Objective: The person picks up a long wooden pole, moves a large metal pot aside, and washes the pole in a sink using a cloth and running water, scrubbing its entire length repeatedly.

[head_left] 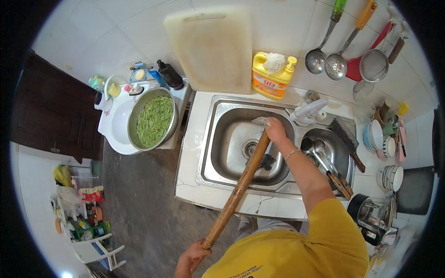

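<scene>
A long brown wooden rolling pin (pixel 238 190) slants across the sink's front edge, its surface looking wet. Near my body, my left hand (pixel 197 252) is closed round the pin's lower end. My right hand (pixel 276 132) grips the upper end over the large basin of the steel sink (pixel 222 153). A crumpled whitish cloth (pixel 260 121) pokes out from under my right fingers, against the pin. Beneath the pin, a dark scrubber (pixel 267 162) lies in the basin near the drain (pixel 249 148).
Ladles with wooden handles (pixel 327 162) rest in the small basin, with a dark brush (pixel 345 141) at its right. A yellow jug (pixel 271 76) and cutting board (pixel 211 51) stand behind. Left is a steel bowl of cut green beans (pixel 155 121). Bowls (pixel 389 178) stand right.
</scene>
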Available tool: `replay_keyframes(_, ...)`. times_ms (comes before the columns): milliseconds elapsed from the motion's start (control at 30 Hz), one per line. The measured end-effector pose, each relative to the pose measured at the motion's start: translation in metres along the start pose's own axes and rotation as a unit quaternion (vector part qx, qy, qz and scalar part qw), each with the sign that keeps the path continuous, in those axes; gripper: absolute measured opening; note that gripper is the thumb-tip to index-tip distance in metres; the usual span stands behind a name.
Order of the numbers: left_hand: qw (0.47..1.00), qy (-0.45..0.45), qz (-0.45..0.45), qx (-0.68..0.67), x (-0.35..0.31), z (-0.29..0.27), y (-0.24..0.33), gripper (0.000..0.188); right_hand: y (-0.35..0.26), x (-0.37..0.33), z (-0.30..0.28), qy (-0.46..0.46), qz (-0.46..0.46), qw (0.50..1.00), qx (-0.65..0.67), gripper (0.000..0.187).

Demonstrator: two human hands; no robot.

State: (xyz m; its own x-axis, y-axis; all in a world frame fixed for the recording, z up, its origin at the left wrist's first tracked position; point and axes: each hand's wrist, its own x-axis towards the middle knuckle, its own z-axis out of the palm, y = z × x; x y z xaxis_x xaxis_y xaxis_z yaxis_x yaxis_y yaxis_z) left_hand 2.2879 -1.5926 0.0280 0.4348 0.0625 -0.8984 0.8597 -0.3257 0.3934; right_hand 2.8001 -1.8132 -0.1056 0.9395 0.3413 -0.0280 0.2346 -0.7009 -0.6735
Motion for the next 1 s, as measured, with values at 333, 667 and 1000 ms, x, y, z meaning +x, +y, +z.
replay_keyframes(333, 0.939, 0.268, -0.032, 0.215, -0.015, 0.019, 0.021, 0.041, -0.085, -0.127, 0.021, -0.015, -0.271, 0.962, -0.032, 0.038)
replay_keyframes(667, 0.839, 0.414, 0.061, 0.347, -0.008, 0.011, 0.0, 0.04, -0.041, -0.057, -0.002, 0.074, -0.251, 0.944, -0.202, 0.007)
replay_keyframes(1000, 0.999, 0.049, 0.007, 0.017, -0.006, -0.004, -0.013, 0.046, -0.017, -0.065, 0.019, 0.134, -0.135, 0.977, -0.097, 0.027)
